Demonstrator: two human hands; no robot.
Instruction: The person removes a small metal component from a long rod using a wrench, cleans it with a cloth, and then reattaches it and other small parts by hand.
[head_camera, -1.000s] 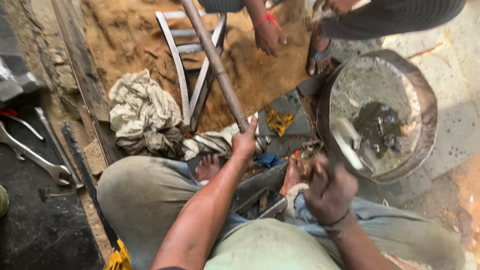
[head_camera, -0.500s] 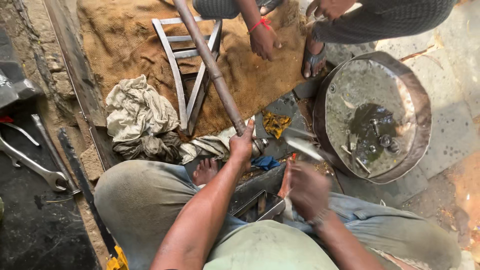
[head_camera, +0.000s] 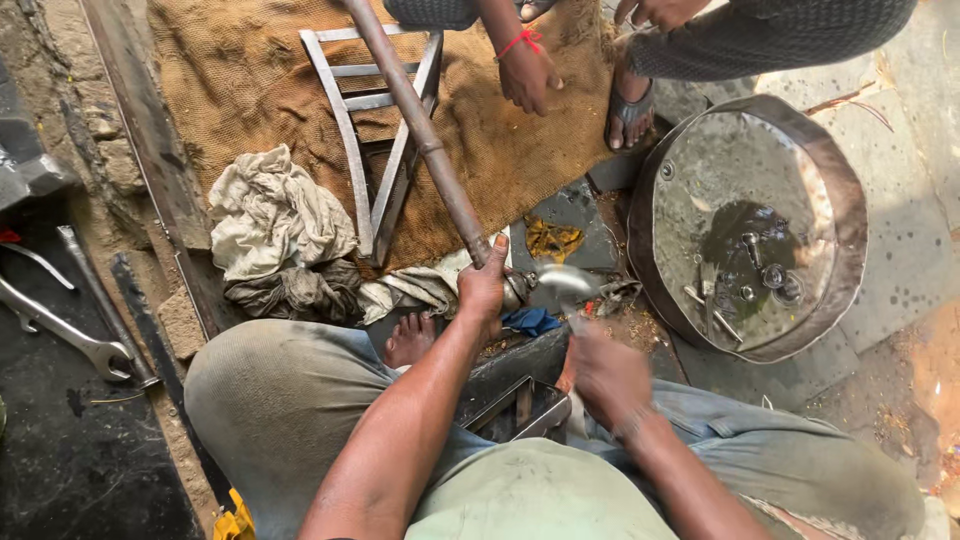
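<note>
One pipe (head_camera: 420, 130), one round metal pan (head_camera: 745, 225), two wrenches (head_camera: 60, 330), two rags (head_camera: 275, 215).

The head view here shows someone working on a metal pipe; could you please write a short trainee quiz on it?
1. True or false: the left hand has its grip around the lower end of the rusty pipe.
2. Which lies right of the pipe's end? A) crumpled rags B) round metal pan C) wrenches
3. Fill in: the metal frame lies on a brown ____ mat.

Key
1. True; the right hand is blurred, holding a tool too smeared to name.
2. B
3. burlap
</note>
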